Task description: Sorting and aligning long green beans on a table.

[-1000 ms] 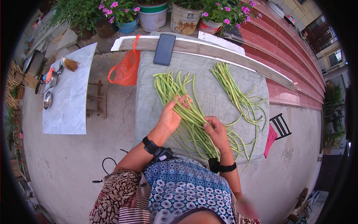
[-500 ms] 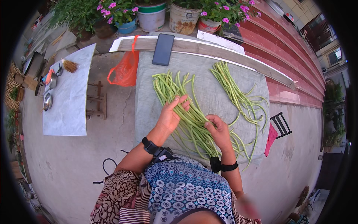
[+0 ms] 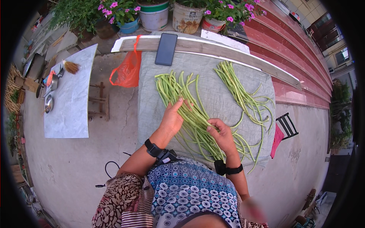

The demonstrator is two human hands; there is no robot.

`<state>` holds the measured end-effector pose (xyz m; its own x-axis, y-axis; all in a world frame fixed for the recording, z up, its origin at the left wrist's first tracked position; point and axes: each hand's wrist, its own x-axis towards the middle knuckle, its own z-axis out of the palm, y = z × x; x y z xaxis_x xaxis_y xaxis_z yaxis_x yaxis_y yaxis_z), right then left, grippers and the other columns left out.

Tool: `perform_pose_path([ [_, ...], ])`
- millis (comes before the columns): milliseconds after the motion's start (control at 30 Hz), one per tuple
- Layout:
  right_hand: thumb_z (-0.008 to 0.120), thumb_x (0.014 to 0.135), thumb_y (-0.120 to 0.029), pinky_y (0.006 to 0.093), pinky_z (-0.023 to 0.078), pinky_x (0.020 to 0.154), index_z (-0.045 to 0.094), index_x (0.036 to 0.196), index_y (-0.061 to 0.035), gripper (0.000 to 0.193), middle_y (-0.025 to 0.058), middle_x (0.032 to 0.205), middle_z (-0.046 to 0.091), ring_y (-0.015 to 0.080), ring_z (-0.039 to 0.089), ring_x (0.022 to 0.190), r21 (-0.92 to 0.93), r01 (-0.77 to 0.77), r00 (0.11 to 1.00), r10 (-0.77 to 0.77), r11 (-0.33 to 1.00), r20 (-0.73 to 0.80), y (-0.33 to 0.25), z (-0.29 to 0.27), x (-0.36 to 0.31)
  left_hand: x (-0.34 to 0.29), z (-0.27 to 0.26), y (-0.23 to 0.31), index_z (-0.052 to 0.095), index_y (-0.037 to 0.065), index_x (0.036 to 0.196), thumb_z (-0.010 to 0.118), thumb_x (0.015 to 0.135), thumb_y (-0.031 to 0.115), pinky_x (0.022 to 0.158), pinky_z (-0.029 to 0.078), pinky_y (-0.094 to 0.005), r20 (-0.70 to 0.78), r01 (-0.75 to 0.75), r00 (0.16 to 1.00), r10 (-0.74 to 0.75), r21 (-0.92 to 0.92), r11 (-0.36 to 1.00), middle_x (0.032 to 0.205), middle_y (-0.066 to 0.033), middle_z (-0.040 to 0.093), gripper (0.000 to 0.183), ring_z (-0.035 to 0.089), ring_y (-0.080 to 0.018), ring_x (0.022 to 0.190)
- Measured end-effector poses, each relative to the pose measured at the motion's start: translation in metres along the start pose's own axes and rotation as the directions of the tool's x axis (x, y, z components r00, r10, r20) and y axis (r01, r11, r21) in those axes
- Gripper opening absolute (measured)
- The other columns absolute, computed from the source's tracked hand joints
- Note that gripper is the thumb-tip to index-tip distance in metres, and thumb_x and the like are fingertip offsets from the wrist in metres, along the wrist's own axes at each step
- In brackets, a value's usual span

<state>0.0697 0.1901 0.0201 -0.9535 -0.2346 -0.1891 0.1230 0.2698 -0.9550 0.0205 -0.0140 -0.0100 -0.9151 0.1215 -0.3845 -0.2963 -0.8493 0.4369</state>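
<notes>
Left grip (image 3: 173, 117) and right grip (image 3: 222, 136), as I see them, are loosely closed. On the grey-covered counter (image 3: 149, 104), both hold the larger bean bundle (image 3: 199, 126), long axis running eleven to five o'clock. Toward one o'clock from the right grip, the nearer hand, lies the smaller bean bunch (image 3: 232, 84).

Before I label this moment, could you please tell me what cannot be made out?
All in the head view:
Left hand: some fingers, partly hidden by the beans.
Beans beneath the right hand: covered by it.
Metal bowl: contents too small to tell.
Green plant: top cut off by the upper edge.
</notes>
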Motion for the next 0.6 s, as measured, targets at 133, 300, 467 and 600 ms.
perform_pose_path([
  [133,0.059,0.085,-0.006,0.0245,0.044,0.078,0.058,0.099,0.0,0.016,0.0026,0.091,0.061,0.0109,0.055,0.086,-0.123,0.149,0.985,-0.158,0.981,-0.066,-0.002,0.004,0.002,0.004,-0.009,0.002,0.048,0.004,0.112,0.053,0.091,0.015,0.082,0.049,-0.035,0.085,0.041,0.995,-0.045,0.048,0.998,0.104,-0.0112,0.059,0.025,0.059,-0.0238,0.096],
  [300,0.06,0.084,-0.005,0.0257,0.045,0.078,0.058,0.099,-0.0004,0.016,0.005,0.091,0.061,0.013,0.056,0.087,-0.22,0.069,0.998,-0.067,0.973,0.016,-0.007,0.003,0.003,-0.007,0.016,0.013,0.052,0.006,0.107,0.054,0.09,0.014,0.082,0.051,-0.0363,-0.004,0.12,0.993,-0.12,-0.071,0.99,0.093,-0.0077,0.061,0.019,0.06,-0.0209,0.089],
  [467,0.059,0.084,-0.014,0.029,0.047,0.071,0.06,0.098,-0.0013,0.019,0.0097,0.088,0.062,0.0178,0.06,0.079,-0.191,0.188,0.982,-0.191,0.964,0.002,-0.001,-0.005,0.019,0.001,-0.001,0.005,0.051,0.005,0.103,0.058,0.087,0.01,0.078,0.049,-0.0341,0.04,0.06,0.997,-0.061,0.029,0.998,0.093,-0.0071,0.059,0.018,0.059,-0.0207,0.087],
  [600,0.06,0.082,-0.018,0.0323,0.047,0.069,0.06,0.094,-0.0037,0.018,0.0109,0.087,0.061,0.023,0.061,0.079,-0.3,0.021,0.978,-0.081,0.954,-0.19,0.01,0.0,0.057,0.004,-0.003,0.003,0.052,0.006,0.101,0.06,0.085,0.008,0.073,0.048,-0.0329,0.048,0.035,0.998,-0.036,0.04,0.999,0.088,-0.0055,0.058,0.018,0.057,-0.0191,0.081],
])
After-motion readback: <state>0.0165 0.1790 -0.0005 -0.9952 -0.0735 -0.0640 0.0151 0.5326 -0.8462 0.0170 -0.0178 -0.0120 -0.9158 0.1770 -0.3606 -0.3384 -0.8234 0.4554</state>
